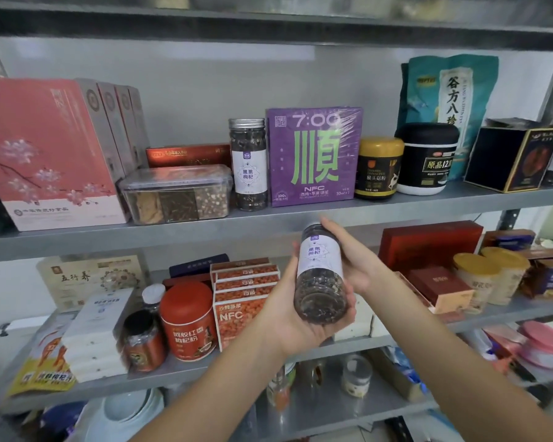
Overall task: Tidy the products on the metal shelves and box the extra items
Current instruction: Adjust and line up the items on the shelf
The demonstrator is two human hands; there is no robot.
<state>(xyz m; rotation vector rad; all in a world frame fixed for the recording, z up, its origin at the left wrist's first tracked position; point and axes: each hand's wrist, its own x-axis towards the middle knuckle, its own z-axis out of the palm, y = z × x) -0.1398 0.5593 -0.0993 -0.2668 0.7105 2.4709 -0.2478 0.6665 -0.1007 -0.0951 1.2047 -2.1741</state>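
A: Why are both hands on the jar (pixel 321 275)?
B: The left hand (pixel 292 320) cups its base and the right hand (pixel 356 263) clasps its side, label readable. It hangs just below the shelf (pixel 173 231), probably bound beside its twin (pixel 248 164).

A plain grey wall (pixel 189 84) was seen well above and behind the left grip (pixel 284 314). Far to the left of that grip, a paler wall (pixel 0 295) was seen, with a small dark fitting (pixel 3 330) fixed on it.
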